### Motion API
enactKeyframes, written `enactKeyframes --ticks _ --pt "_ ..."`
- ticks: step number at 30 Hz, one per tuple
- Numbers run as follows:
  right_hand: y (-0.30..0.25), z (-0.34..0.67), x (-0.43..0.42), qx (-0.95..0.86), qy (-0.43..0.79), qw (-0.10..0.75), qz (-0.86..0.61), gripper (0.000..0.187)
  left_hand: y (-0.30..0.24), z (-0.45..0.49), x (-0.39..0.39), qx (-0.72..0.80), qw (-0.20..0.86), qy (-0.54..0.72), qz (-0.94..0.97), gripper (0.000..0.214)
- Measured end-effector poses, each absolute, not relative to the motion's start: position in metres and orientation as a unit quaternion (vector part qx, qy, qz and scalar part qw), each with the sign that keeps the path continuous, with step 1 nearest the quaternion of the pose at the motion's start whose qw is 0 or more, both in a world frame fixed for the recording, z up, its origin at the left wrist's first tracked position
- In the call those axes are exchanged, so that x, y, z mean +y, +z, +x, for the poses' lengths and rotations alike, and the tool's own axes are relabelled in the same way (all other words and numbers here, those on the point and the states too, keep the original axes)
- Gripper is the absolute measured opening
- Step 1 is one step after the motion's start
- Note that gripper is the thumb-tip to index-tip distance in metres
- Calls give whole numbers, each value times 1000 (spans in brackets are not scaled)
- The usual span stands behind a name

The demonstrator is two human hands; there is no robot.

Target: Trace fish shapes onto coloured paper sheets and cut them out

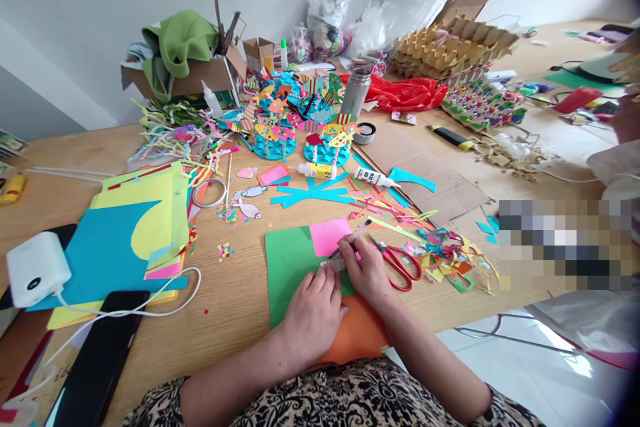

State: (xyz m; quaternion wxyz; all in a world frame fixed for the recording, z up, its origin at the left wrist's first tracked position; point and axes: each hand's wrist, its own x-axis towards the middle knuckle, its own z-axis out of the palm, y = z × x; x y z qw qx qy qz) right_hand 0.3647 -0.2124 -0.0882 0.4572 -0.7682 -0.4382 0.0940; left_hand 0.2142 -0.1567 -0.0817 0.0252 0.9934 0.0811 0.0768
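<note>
My right hand [367, 265] is closed round a pen [359, 232], its top end pointing up and away from me. My left hand [315, 303] lies flat, fingertips pressing at a small pale cutout [334, 263] on the paper; its shape is partly hidden by my fingers. Beneath are a green sheet [287, 260], a pink square [327, 235] on top of it, and an orange sheet [357, 330] nearer my body. Red-handled scissors [400, 265] rest just right of my right hand.
Paper scraps [453, 253] lie to the right. Two glue bottles [320, 171], fish cutouts [250, 207] and blue fish-decorated crafts [273, 140] are ahead. Coloured sheets [105, 233], a black phone [100, 353] and a white cable [165, 300] lie left. A person's blurred-out area is at right.
</note>
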Motion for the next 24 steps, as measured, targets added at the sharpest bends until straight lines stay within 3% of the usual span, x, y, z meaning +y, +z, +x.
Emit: enactKeyframes --ticks 6,11,24 --pt "-78 367 -211 -495 46 424 -758 20 -82 215 -157 79 33 76 993 46" --pt "-72 375 -211 -523 79 397 -750 13 -82 216 -158 95 47 83 991 47" --pt "-76 382 -211 -523 101 428 -731 10 -71 227 -161 138 53 75 986 38"
